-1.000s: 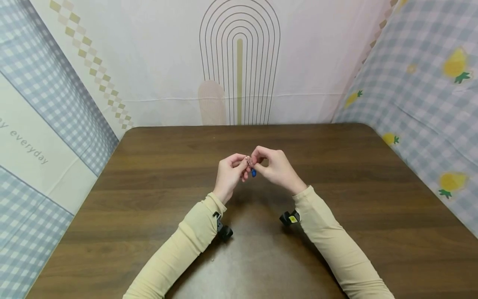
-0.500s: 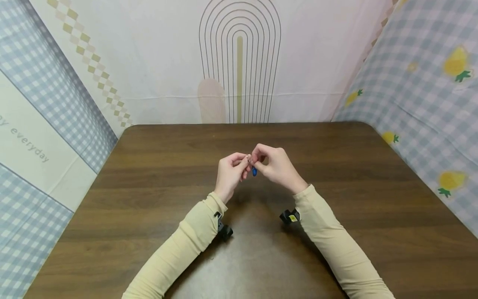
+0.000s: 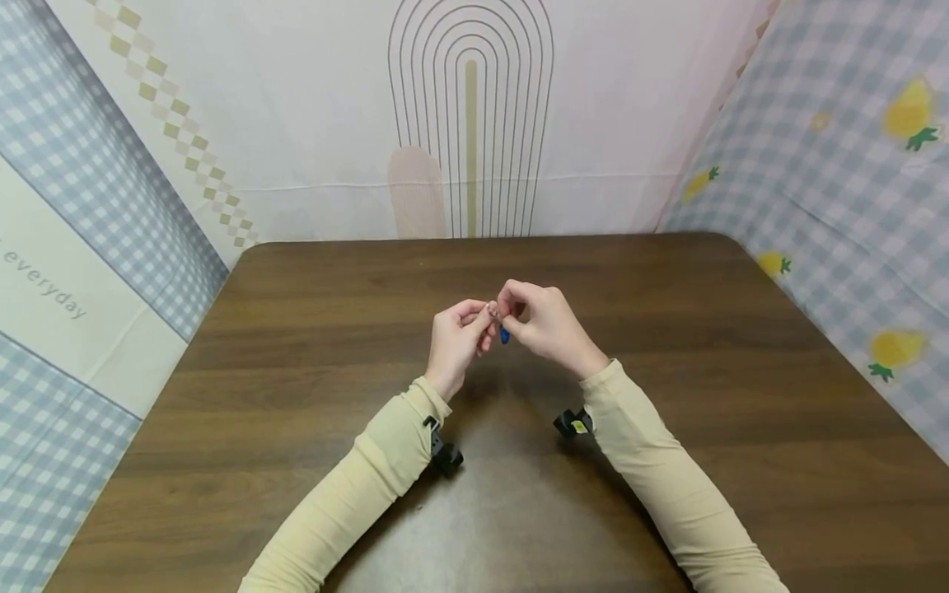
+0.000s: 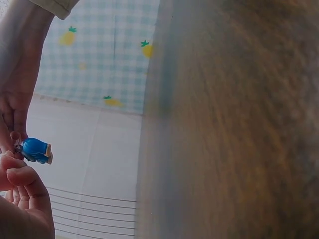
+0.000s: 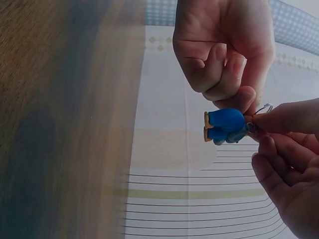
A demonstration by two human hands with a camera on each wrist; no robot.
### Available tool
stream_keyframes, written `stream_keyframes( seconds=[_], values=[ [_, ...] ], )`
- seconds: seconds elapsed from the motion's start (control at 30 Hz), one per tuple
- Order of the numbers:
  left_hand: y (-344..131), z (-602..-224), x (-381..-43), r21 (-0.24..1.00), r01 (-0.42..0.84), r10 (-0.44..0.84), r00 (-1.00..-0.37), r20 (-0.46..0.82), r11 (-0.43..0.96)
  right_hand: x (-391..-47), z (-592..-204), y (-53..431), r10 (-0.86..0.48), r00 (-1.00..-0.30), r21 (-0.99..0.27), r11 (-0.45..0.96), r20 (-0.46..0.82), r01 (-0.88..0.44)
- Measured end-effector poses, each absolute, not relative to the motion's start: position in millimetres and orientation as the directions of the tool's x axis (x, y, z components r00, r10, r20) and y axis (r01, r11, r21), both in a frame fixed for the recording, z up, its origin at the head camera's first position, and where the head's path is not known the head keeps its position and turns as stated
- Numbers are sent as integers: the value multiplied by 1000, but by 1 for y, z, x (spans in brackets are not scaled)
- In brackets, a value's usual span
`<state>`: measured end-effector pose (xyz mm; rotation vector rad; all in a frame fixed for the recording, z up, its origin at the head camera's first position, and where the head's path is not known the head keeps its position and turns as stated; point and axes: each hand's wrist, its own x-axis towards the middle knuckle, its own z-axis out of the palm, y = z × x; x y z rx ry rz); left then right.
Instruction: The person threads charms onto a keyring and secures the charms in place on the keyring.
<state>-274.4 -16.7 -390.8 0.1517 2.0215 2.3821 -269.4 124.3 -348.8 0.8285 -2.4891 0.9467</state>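
Observation:
A small keychain (image 3: pixel 505 335) hangs between my hands above the table, with a blue figurine-like charm and a metal ring. In the right wrist view the blue charm (image 5: pixel 227 124) shows pale yellowish feet, and a thin metal ring (image 5: pixel 266 107) joins it. My right hand (image 3: pixel 549 325) pinches the keychain by its metal end between thumb and forefinger. Opposite it, the left hand (image 3: pixel 457 342) pinches the ring end, its other fingers curled. The fingertips of both hands nearly meet and partly hide the ring. In the left wrist view the charm (image 4: pixel 36 150) dangles beside the fingers.
A brown wooden table (image 3: pixel 334 280) spreads beneath both arms. Behind it hangs a white cloth (image 3: pixel 319 123) with arch lines, and checked cloth (image 3: pixel 830 206) with pineapples covers the right side. Black wrist cameras (image 3: pixel 446 459) sit under the sleeves.
Both hands keep their pinch at nearly the same spot, with only slight finger shifts. The head view has tilted a little downward. The blue charm still hangs below the fingers.

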Motion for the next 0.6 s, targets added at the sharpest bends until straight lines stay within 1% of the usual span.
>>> stream_keyframes(
  seconds=[0.2, 0.37, 0.47, 0.6],
  values=[
    [-16, -392, -275, 972, 23, 105, -993, 49, -236, -269, -351, 122, -395, -748, -427, 638, 533, -641],
    [-18, -390, -276, 958, -26, 164, -986, 22, -284, -271, -353, 124, -381, -749, -408, 659, 542, -632],
    [-19, -388, -274, 958, -55, 206, -979, 5, -283, -273, -354, 126, -371, -754, -405, 670, 542, -622],
    [-18, -384, -272, 967, -55, 256, -967, 11, -247, -275, -354, 128, -362, -764, -399, 690, 534, -605]
  ],
)
